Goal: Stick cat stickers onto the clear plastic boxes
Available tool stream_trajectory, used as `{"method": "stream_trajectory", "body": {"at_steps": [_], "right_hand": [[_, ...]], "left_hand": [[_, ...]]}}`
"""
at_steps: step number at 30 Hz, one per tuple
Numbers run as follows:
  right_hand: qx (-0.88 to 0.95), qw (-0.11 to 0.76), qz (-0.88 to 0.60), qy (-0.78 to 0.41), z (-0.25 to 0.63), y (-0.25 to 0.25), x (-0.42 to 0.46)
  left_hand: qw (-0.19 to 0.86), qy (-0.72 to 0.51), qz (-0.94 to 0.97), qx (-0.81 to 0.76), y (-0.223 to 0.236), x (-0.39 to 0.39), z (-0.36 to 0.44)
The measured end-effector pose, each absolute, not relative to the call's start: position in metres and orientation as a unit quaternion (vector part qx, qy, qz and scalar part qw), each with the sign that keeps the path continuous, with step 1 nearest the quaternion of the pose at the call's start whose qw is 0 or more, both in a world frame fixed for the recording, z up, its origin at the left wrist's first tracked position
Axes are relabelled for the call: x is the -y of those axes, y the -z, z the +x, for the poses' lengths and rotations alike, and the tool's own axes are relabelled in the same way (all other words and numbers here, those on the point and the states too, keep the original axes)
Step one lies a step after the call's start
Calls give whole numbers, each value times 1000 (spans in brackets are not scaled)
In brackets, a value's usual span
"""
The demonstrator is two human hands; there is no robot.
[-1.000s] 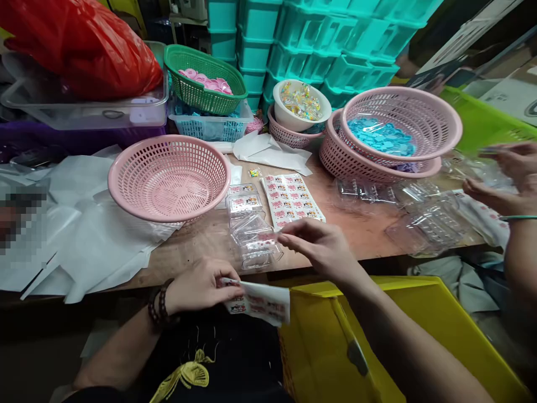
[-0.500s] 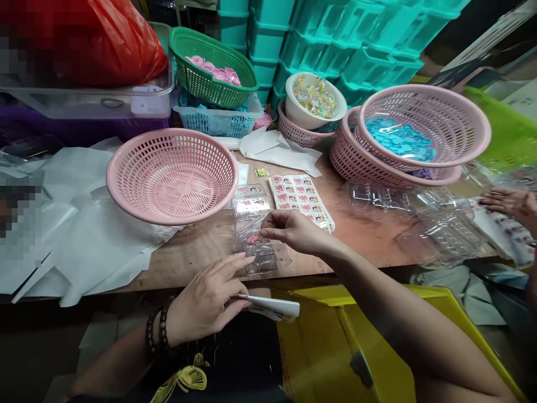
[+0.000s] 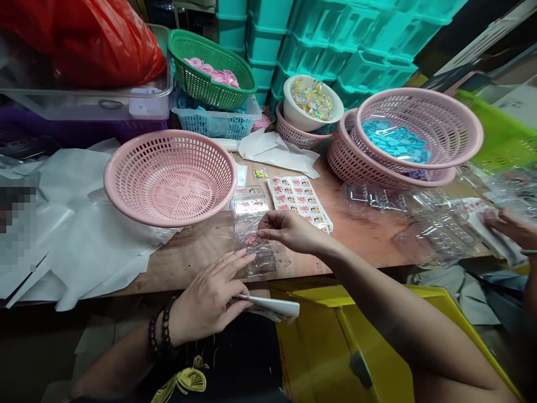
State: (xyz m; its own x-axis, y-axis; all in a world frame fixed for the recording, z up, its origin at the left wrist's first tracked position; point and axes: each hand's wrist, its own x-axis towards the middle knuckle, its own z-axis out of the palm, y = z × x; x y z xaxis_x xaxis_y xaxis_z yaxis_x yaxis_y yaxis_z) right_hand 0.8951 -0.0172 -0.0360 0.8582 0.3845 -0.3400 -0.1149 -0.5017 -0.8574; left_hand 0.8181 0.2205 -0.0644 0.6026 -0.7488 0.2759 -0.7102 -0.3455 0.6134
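My left hand (image 3: 216,291) is closed on a folded sheet of stickers (image 3: 274,307), held between thumb and fingers over the table's front edge. Its outstretched fingertips rest on the near end of a clear plastic box (image 3: 262,263). Above that box my right hand (image 3: 285,228) is in a pinch; whatever lies between its fingertips is too small or too clear to make out. A pink printed label (image 3: 251,240) shows just below the pinch. Behind it lies another clear plastic box (image 3: 250,206). Right of the boxes is a stack of printed sticker sheets (image 3: 308,198).
A pink basket (image 3: 126,190) stands left of the boxes, beside white backing paper (image 3: 96,235). Pink baskets (image 3: 457,123) with blue pieces stand at right, near clear plastic trays (image 3: 436,224). A co-worker's hand (image 3: 509,224) is at far right. A yellow box (image 3: 327,341) is below the table.
My two hands hold nearly the same pose over the box. The co-worker's hand at the far right has shifted and now lifts or bends the sheets there. The view has moved very slightly.
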Motion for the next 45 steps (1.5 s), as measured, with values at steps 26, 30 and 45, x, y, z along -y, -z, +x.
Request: {"method": "stream_trajectory", "body": {"at_steps": [26,30,45], "right_hand": [[-88,427,-883,-176,826,46,57],[-87,595,-787,-140,800,91,35],[218,235,-892,320,787,99,-17]], "left_hand": [[356,104,803,467,72,-221,837],[390,125,797,444,79,-224,835],[552,248,705,371,119,-223,840]]}}
